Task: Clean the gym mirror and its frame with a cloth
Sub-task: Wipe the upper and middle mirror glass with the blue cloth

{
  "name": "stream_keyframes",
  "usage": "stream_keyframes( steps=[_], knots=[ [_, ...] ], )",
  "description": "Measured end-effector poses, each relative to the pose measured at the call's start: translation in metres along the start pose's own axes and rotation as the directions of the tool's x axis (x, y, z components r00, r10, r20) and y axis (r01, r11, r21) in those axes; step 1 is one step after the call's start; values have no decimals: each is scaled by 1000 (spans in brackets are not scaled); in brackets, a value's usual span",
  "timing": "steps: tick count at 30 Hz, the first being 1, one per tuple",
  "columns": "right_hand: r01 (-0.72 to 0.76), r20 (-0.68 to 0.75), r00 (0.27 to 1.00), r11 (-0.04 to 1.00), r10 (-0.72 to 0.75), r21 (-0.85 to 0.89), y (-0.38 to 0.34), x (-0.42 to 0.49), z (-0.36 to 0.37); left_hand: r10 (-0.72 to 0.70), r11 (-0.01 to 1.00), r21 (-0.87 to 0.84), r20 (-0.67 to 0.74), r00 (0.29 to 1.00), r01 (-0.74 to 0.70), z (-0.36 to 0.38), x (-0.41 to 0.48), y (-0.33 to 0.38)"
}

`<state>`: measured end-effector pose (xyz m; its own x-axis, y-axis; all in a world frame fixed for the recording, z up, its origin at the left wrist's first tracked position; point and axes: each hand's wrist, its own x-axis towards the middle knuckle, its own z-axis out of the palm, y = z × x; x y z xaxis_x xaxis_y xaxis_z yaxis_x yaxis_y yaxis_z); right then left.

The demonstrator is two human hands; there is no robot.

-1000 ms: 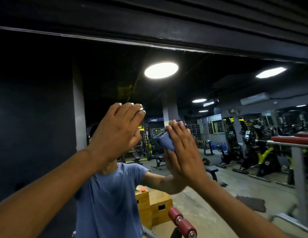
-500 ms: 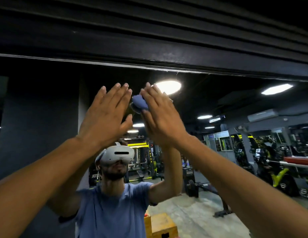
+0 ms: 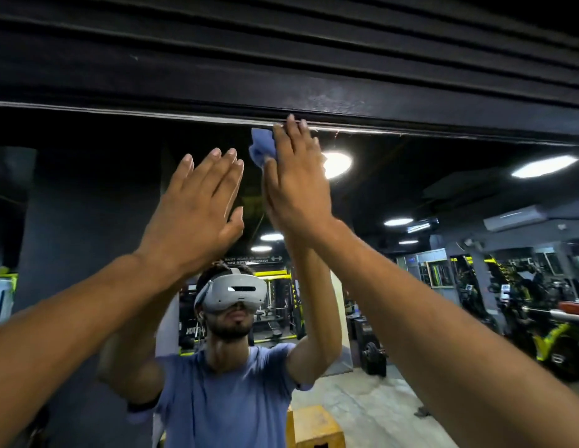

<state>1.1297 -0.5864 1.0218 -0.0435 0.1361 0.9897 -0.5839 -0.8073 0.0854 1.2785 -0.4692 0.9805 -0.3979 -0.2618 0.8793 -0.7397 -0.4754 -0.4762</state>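
A large gym mirror [image 3: 443, 195] fills the view, and its black frame [image 3: 378, 106] runs across the top. My right hand [image 3: 297, 182] presses a blue cloth [image 3: 262, 147] flat against the glass just under the frame, fingers straight and fingertips reaching the frame's lower edge. Most of the cloth is hidden behind the palm. My left hand [image 3: 197, 215] is raised flat beside it, fingers straight, lower and to the left, holding nothing.
The mirror reflects me in a blue shirt [image 3: 223, 399], ceiling lights [image 3: 336, 164], gym machines [image 3: 524, 302] at the right and a yellow box [image 3: 314, 428] on the floor. Black ribbed panelling [image 3: 281, 33] lies above the frame.
Both hands have moved up the glass. The right hand has carried the cloth from mid-mirror to the top edge by the frame, and my view has tilted upward.
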Motion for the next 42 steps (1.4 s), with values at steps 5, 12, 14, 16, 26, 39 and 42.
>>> stream_keyframes(
  steps=[5,12,14,16,26,39,42],
  knots=[
    [-130,-4,991,991,130,2,-9,3,6,-4,1000,-14,-9,1000,4,0,-1,1],
    [-33,48,998,999,32,20,-13,-3,-2,-135,987,-86,-17,991,133,1,-7,-3],
    [-21,67,998,999,19,37,-32,-13,0,-106,991,-87,-8,994,105,0,-12,-5],
    [119,127,984,990,-128,76,-40,-34,-1,-77,993,-96,-15,997,75,-1,-22,-9],
    [130,248,957,987,-150,93,-47,-171,-26,66,998,-24,16,998,-66,-1,-105,8],
    [197,347,913,977,-212,79,-13,-278,-62,167,983,-100,122,978,-155,-2,-168,73],
    [-34,241,970,999,27,24,16,-263,-67,232,969,-111,116,966,-219,-1,-169,84]
  ],
)
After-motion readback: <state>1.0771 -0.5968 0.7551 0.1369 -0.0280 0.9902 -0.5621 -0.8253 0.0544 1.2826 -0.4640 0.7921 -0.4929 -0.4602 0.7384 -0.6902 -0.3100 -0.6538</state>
